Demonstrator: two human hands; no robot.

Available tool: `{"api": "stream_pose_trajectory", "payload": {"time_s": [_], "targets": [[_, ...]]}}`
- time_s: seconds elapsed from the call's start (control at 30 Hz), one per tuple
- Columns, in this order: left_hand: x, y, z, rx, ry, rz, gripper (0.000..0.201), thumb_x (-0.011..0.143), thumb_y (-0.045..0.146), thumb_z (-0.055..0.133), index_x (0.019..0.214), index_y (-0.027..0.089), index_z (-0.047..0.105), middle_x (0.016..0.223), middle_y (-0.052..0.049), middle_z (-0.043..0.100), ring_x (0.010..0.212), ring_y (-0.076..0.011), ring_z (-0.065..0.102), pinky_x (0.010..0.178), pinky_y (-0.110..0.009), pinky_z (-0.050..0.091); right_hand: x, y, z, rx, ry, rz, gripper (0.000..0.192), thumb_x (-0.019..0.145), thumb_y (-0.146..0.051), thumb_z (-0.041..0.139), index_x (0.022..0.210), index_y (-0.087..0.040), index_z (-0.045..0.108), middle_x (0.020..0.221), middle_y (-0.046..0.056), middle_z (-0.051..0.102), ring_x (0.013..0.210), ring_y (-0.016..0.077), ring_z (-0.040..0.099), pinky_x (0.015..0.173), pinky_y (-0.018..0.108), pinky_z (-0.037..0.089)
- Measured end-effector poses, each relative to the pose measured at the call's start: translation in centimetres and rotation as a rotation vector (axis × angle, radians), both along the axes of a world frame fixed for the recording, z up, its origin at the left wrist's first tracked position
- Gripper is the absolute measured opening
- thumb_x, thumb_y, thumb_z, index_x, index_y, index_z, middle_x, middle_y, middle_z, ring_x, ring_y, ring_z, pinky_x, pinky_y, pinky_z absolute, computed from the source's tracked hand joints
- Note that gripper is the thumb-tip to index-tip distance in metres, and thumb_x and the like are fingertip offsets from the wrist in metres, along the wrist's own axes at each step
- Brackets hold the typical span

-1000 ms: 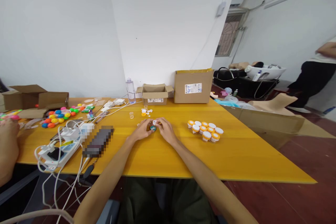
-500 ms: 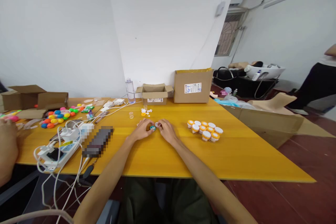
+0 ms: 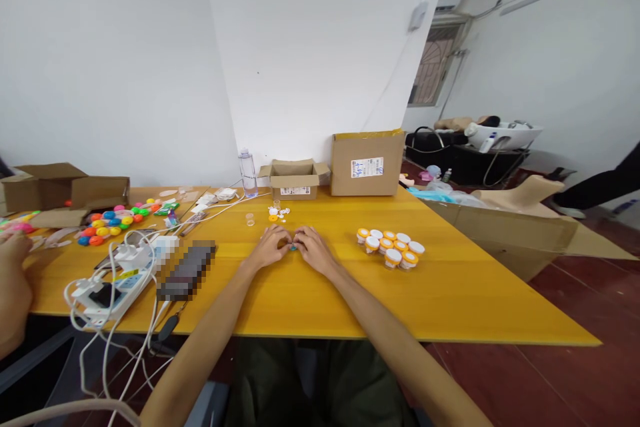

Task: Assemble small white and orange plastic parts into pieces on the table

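My left hand (image 3: 271, 247) and my right hand (image 3: 312, 248) meet fingertip to fingertip just above the table. Between them a small teal round piece (image 3: 293, 248) shows, pinched by my left thumb and fingers. The fingers of my right hand are closed against it; the small whitish ring they held is now hidden behind them. Beyond my hands lie small white parts (image 3: 284, 212), a yellow-orange ring (image 3: 273, 218) and a clear little cup (image 3: 250, 219). Right of my hands stands a cluster of small clear containers with white and orange lids (image 3: 393, 256).
Left are a power strip (image 3: 113, 297) with tangled cables, a dark pixelated device (image 3: 187, 270) and colourful balls (image 3: 111, 221). A bottle (image 3: 247, 173), an open carton (image 3: 295, 181) and a larger box (image 3: 367, 167) line the wall. Another person's hand (image 3: 13, 267) is far left.
My hands have come together, and the right fingers have brought the whitish ring to the teal piece, which is now mostly covered. The person at far right has moved.
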State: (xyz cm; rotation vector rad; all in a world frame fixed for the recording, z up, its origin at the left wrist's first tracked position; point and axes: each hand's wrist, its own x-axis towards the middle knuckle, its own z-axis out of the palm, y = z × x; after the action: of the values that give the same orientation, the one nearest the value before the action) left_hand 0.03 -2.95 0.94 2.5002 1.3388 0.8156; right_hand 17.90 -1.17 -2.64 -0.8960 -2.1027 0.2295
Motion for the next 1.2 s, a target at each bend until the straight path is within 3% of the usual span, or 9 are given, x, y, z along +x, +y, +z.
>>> {"api": "stream_pose_trajectory", "payload": {"time_s": [0.43, 1.2], "targets": [[0.13, -0.29, 0.31, -0.015, -0.007, -0.01, 0.009, 0.087, 0.019, 0.057, 0.087, 0.024, 0.065, 0.093, -0.004, 0.064, 0.1, -0.0235, 0.053, 0.095, -0.04, 0.041, -0.09, 0.06, -0.05, -0.065, 0.031, -0.036, 0.016, 0.084, -0.009, 0.061, 0.078, -0.024, 0.063, 0.091, 0.003, 0.062, 0.09, 0.0194, 0.059, 0.086, 0.034, 0.048], [0.03, -0.19, 0.07, -0.01, 0.002, 0.005, 0.009, 0.084, 0.016, 0.058, 0.085, 0.023, 0.062, 0.093, -0.003, 0.062, 0.099, -0.0237, 0.051, 0.092, -0.039, 0.041, -0.13, -0.07, 0.0, -0.065, 0.038, -0.032, 0.019, 0.083, -0.006, 0.059, 0.075, -0.023, 0.058, 0.092, 0.003, 0.061, 0.091, 0.0193, 0.058, 0.086, 0.034, 0.048]]}}
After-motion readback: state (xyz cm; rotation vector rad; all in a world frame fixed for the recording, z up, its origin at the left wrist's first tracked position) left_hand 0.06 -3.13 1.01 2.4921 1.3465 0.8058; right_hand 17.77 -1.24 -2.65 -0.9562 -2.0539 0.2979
